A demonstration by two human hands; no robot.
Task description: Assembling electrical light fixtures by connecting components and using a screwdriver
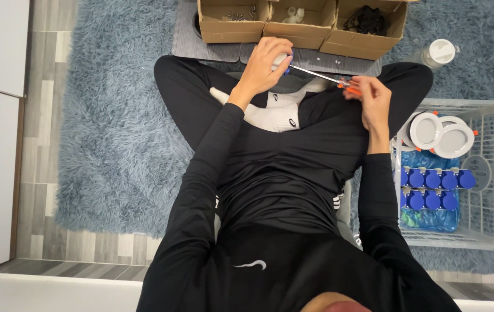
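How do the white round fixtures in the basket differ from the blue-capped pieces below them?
The white fixtures are larger, flat discs lying loosely overlapped; the blue-capped pieces are smaller and packed in two neat rows. The fixtures are white with orange clips; the pieces are blue. Both sit in the white basket, beside the right hand.

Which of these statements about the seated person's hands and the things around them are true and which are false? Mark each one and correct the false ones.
1. The left hand grips the screwdriver by its handle. True.
2. The right hand rests inside the basket. False: it holds a small orange part at the screwdriver's tip.
3. Three cardboard boxes stand ahead. True.
4. The rug is red. False: grey-blue.
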